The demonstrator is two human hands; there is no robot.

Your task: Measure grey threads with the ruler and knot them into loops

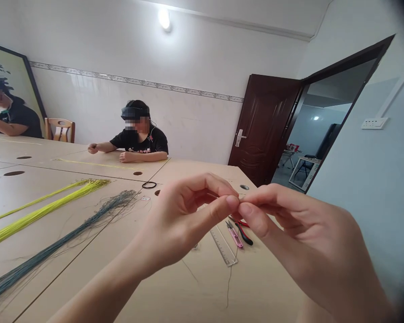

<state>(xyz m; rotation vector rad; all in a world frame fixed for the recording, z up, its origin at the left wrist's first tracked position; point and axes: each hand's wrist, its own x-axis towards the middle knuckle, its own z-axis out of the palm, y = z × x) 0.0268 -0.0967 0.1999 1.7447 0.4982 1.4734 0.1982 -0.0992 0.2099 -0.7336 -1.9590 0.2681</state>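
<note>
Thumb and fingertips of my left hand [191, 215] are pinched together, meeting the pinched fingertips of my right hand [303, 242] above the table. A thin dark cord [228, 287] hangs below them, and both hands appear to grip it; the part between the fingertips is mostly hidden. Under my hands lie a clear ruler [222, 246], pink thread snips [235, 237] and a pair of pliers [245, 235] with red and black handles, partly covered by my fingers.
A bundle of yellow cords [43, 213] and a grey-blue cord bundle [67, 235] stretch across the table [148, 287] on the left. Near them are a black ring [149, 185] and a small white tag [146, 198]. Across the table sits a person [141, 139]; another is far left.
</note>
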